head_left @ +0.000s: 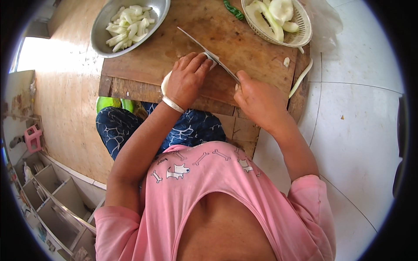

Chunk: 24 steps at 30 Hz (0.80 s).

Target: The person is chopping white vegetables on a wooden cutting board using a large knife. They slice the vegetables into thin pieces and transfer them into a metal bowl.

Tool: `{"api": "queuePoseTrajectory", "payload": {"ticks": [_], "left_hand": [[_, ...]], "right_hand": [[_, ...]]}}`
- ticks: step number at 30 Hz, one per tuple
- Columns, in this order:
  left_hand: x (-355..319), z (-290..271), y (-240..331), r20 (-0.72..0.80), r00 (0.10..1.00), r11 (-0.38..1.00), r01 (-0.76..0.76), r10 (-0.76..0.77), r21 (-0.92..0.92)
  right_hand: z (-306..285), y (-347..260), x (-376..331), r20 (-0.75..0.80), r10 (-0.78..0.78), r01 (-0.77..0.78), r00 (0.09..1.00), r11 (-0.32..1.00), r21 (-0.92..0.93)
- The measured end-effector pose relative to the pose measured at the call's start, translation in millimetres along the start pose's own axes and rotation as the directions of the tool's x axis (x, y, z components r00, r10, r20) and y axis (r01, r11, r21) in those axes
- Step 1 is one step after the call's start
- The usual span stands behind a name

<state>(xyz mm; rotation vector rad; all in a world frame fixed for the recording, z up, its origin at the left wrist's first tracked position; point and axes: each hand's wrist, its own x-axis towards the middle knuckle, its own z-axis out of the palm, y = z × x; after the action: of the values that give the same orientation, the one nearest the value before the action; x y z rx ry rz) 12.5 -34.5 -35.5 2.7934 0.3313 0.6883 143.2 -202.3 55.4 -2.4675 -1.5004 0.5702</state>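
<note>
My left hand presses down on a pale, peeled piece of gourd-like vegetable near the front of a wooden board. Its fingers curl over the piece and hide most of it. In my right hand is the handle of a knife, its long blade slanting to the far left, right beside my left fingertips. Beyond my left hand, a grey metal bowl holds pale cut strips. At the far right, a woven-look basket carries larger hollowed pieces.
A dark green chili-like pod lies left of the basket. Along the board's right edge are a thin pale strip and a small scrap. A clear plastic bag sits beyond. Below left are a pink stool and grey compartments.
</note>
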Motion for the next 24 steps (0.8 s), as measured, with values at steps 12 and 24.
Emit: {"api": "queuePoseTrajectory", "payload": {"ticks": [12, 24], "left_hand": [[-4, 6, -2, -0.056, 0.998, 1.0, 0.018, -0.019, -0.017], [-3, 7, -3, -0.111, 0.994, 0.998, -0.016, 0.01, -0.055]], "right_hand": [[-13, -14, -18, -0.036, -0.019, 0.02, 0.999, 1.0, 0.021], [0, -9, -3, -0.053, 0.01, -0.009, 0.999, 0.999, 0.035]]}}
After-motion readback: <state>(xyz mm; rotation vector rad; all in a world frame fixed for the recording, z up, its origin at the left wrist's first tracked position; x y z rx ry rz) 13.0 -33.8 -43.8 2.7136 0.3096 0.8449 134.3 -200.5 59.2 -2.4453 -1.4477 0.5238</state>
